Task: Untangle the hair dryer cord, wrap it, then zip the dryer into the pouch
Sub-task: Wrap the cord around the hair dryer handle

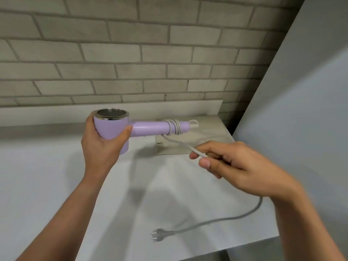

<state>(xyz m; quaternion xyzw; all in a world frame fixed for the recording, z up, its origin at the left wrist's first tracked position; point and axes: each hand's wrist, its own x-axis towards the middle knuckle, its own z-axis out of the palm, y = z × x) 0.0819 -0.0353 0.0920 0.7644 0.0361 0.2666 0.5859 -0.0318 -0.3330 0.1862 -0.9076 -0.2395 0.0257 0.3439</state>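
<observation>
My left hand (102, 142) grips the head of a lilac hair dryer (114, 127) above the white table, its handle pointing right. The grey cord (176, 127) is wound a few turns round the end of the handle. From there it runs down to my right hand (226, 162), which pinches it between thumb and fingers. The rest of the cord (235, 217) trails from under my right wrist over the table to the plug (159, 234) lying near the front edge. A pale flat pouch (205, 140) lies behind the cord, near the wall.
The white table (56, 166) meets a brick wall (131, 53) at the back, with a low white ledge (56, 113) along it. A grey panel (301, 110) rises on the right. The table's front right edge runs close to the plug.
</observation>
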